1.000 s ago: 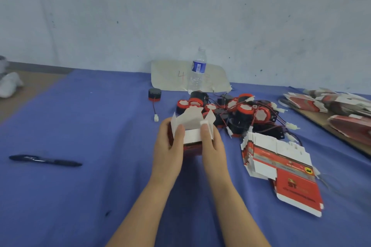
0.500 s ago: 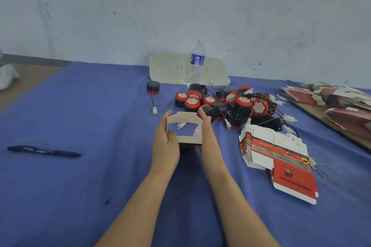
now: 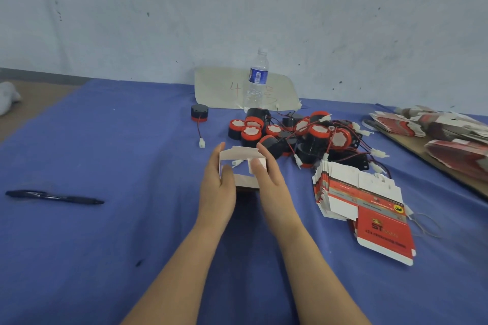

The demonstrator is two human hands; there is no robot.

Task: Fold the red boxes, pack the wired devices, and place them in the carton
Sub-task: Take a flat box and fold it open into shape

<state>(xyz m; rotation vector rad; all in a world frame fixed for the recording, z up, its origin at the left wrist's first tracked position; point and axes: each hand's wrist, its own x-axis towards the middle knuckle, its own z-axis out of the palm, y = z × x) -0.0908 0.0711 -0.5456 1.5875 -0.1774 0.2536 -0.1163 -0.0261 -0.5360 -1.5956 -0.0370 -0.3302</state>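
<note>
The red box (image 3: pixel 239 152) is held just in front of the pile of wired devices (image 3: pixel 295 134), low over the blue table (image 3: pixel 118 145). It is gripped from both sides. Its left wall is pinched by the left hand (image 3: pixel 216 190), with the fingers laid along the outside and the thumb inside the opening. Its right wall and a small side flap are pinched in the same way by the right hand (image 3: pixel 269 182).

A second ago the white flaps stood up in peaks above the fingers. Half a second ago the box had been spread into an open, hollow sleeve. Now the long far flap is bent across the side toward the pile, and the side flaps are being pressed inward by the thumbs. A small white piece is seen in the opening, but it cannot be told whether it lies inside the box or on the table beyond.

From this it is judged that one end of the box is being closed, so the folding step is under way and not finished. No device has yet been packed.

A stack of flat boxes (image 3: pixel 364 206) lies to the right of the pile, nearer the person, and a single device (image 3: pixel 199 113) stands to its left. No carton is seen.
</note>
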